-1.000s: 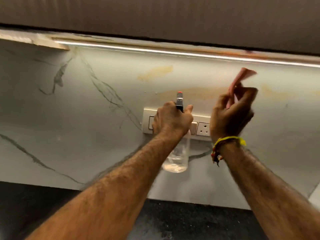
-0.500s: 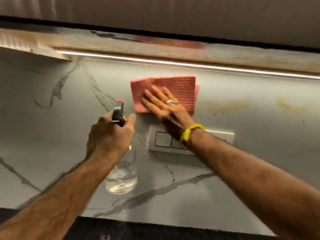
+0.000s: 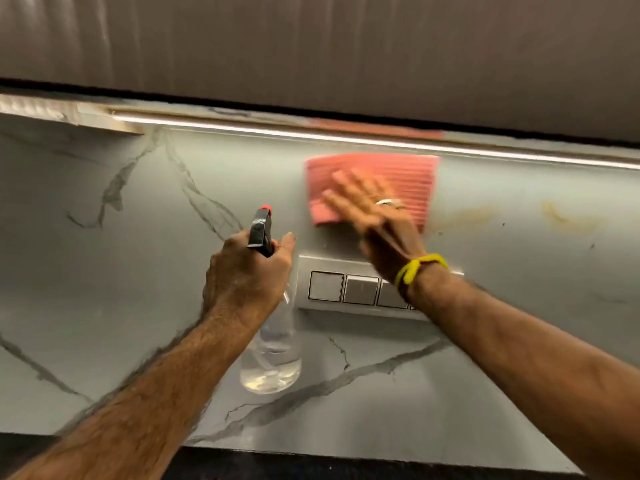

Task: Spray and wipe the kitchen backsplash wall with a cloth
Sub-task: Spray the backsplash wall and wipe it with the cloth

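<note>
A pink cloth point(image 3: 408, 174) lies flat against the grey marble backsplash point(image 3: 121, 271), just under the light strip. My right hand point(image 3: 374, 220) presses on the cloth with straight, spread fingers; it is blurred by motion. My left hand point(image 3: 247, 275) grips the neck of a clear spray bottle point(image 3: 273, 358) with a black and red nozzle, held upright in front of the wall to the left of the switch panel. Yellowish stains point(image 3: 561, 216) mark the wall to the right of the cloth.
A white switch panel point(image 3: 339, 289) sits on the wall just below the cloth. An LED light strip point(image 3: 242, 131) runs under the dark upper cabinet point(image 3: 311, 46). The black countertop point(image 3: 311, 465) edge shows at the bottom.
My right hand went from holding the bunched cloth off the wall to pressing it flat on the wall above the switches. The view shifted; the bottle stays in my left hand.
</note>
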